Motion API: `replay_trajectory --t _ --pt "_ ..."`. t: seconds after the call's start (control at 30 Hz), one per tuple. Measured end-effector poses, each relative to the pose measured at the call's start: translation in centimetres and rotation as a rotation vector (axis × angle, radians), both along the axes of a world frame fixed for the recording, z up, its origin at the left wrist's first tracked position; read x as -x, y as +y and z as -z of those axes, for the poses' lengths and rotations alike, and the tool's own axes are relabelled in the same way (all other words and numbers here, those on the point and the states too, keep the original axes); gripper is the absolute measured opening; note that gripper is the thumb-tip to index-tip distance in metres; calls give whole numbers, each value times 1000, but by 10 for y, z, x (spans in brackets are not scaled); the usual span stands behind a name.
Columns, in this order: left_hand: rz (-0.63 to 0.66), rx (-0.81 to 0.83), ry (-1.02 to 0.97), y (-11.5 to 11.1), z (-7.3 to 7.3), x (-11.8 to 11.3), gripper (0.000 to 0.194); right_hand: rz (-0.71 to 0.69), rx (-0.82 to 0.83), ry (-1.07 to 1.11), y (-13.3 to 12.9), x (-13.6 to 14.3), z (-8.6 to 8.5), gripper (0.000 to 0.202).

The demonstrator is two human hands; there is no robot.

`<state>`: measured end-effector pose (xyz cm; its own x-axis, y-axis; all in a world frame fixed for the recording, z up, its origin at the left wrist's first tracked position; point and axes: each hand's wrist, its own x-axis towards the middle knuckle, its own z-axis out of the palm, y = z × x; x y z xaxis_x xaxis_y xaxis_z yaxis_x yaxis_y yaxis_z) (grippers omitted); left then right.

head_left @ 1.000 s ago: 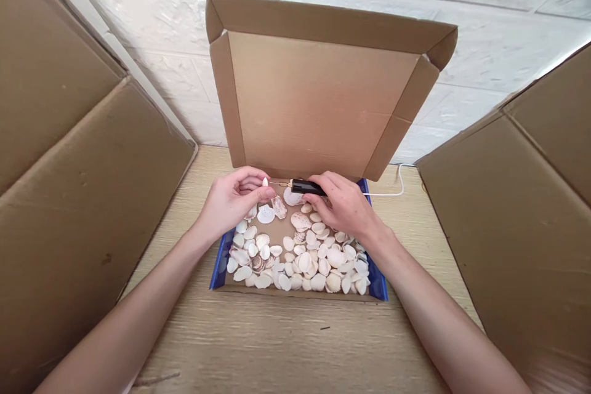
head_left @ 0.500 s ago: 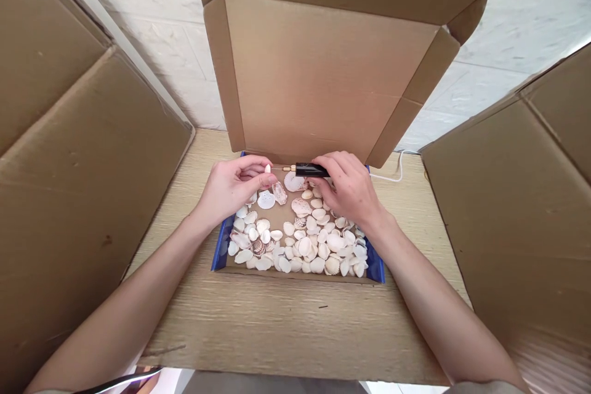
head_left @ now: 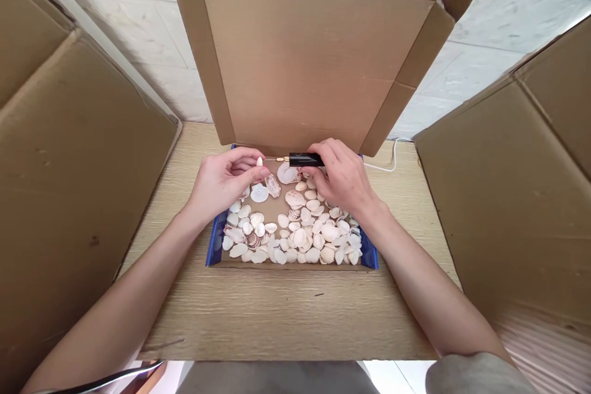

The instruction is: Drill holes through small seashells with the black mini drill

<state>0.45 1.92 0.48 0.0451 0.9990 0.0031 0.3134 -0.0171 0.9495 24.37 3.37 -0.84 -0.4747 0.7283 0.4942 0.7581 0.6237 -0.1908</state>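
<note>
Between the thumb and fingers of my left hand (head_left: 231, 177) is a small white shell (head_left: 259, 162), held upright. My right hand (head_left: 341, 172) is wrapped round a black handheld electric drill (head_left: 305, 159) with a brass-coloured chuck. Its thin bit points left and reaches the shell's side; whether it has entered the shell is too small to tell. Below both hands lies a shallow cardboard box (head_left: 258, 265) with blue side walls. Many loose seashells (head_left: 300, 237) cover its floor, thickest at the front and right. A white scallop shell (head_left: 259, 192) lies just below my left hand.
The box's lid (head_left: 305, 61) stands raised at the back against a white wall (head_left: 152, 31). Tall cardboard panels (head_left: 74, 154) flank the wooden table (head_left: 277, 320). A white cable (head_left: 395, 154) runs from behind my right hand to the right.
The whole view has shifted slightly, so the box and hands appear a little higher and further left. My hands keep the same hold, with the bit still at the shell.
</note>
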Motion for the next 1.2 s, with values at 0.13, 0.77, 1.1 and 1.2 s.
replay_trajectory --t 0.13,0.77,1.1,1.2 --pt "-6 -11 4 0 1 -1 27 -4 71 7 -2 0 1 33" --pt "-2 -169 2 6 12 2 25 -46 168 -64 0 -3 2 38" --pt "5 -167 51 5 12 3 27 -25 43 -11 3 -2 1 30" --pt "5 -161 89 3 8 2 25 -22 128 -5 1 -2 0 34"
